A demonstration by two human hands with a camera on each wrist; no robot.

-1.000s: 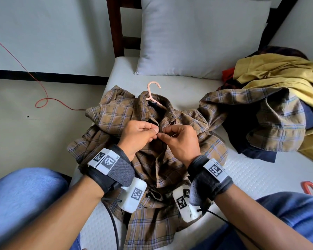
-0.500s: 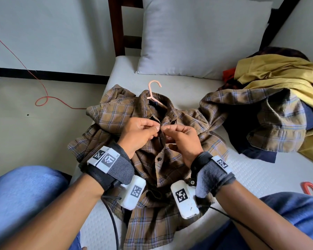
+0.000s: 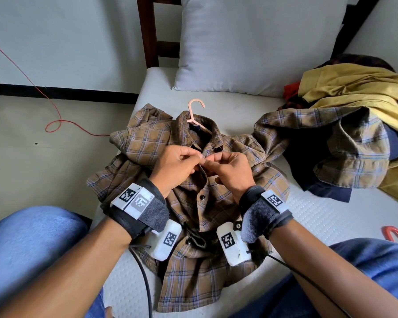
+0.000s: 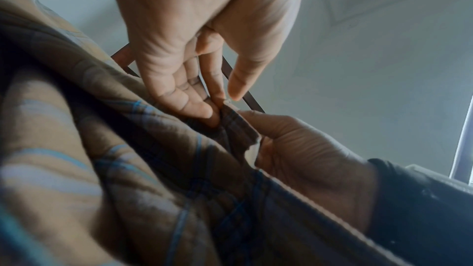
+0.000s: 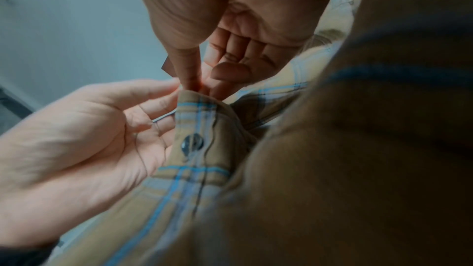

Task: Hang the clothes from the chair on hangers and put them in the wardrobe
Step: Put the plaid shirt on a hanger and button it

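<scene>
A brown plaid shirt (image 3: 189, 203) lies spread on the bed (image 3: 319, 216), its collar at the far end around a pink hanger (image 3: 194, 112). Above its front, just near of the collar, the left hand (image 3: 174, 166) and right hand (image 3: 231, 172) meet fingertip to fingertip, each pinching one edge of the placket; a dark button (image 3: 203, 197) sits just near of them.

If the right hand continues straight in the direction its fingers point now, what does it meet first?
Most likely the left hand: the right hand points leftward across the plaid shirt, and their fingertips nearly meet at the pinched placket. Depth is unclear.
</scene>
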